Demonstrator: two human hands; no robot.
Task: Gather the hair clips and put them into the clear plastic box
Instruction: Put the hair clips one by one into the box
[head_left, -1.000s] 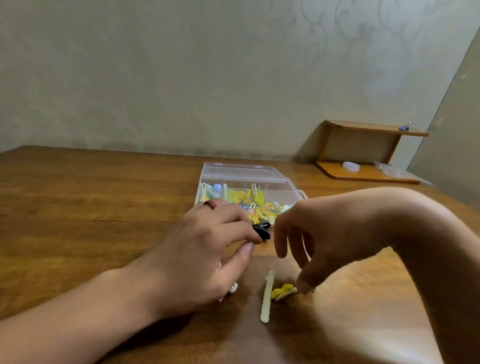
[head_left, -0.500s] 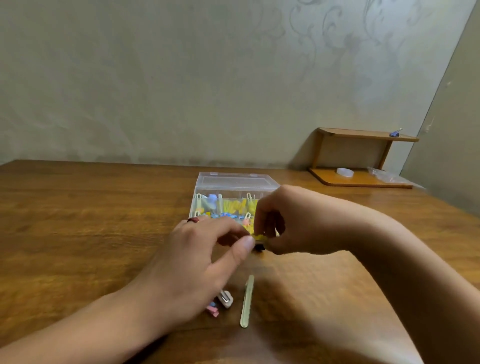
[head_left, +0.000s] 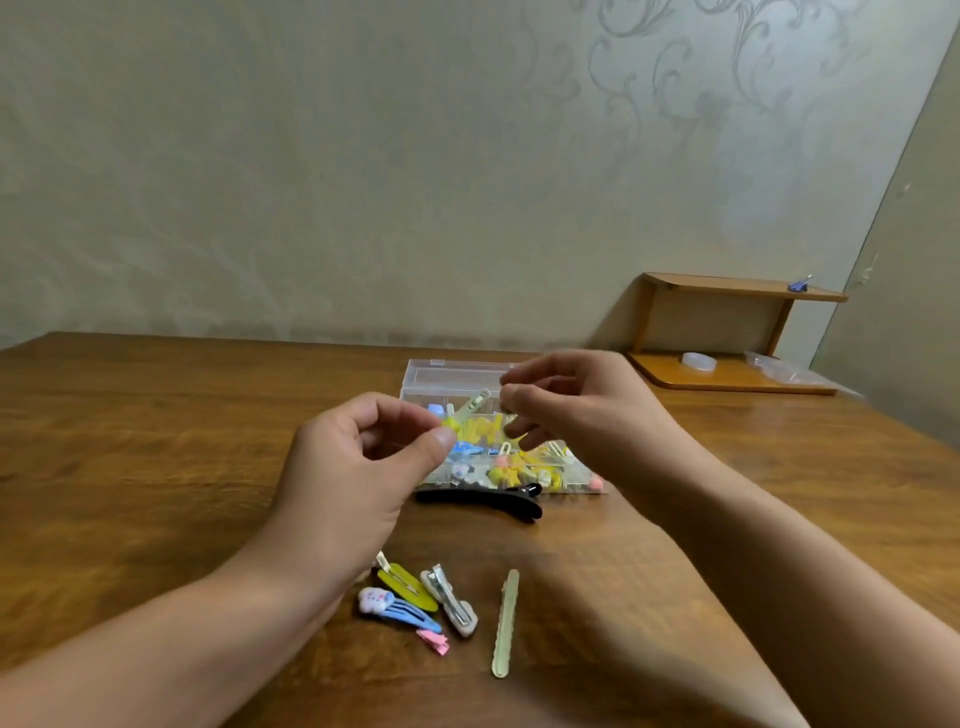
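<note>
My left hand (head_left: 358, 467) pinches a light, stiff yellow clip (head_left: 465, 415) by its decorated end; my right hand (head_left: 582, 410) hovers loose-fingered over the clear box (head_left: 441, 376).

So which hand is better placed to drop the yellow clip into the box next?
Probably the left hand: it already pinches the yellow clip right over the clear plastic box. The right hand hovers beside it with loosely curled fingers holding nothing, so it looks free for another clip.

Loose hair clips (head_left: 415, 603) lie near the clear plastic box (head_left: 452, 379) (open, already holding clips).
</note>
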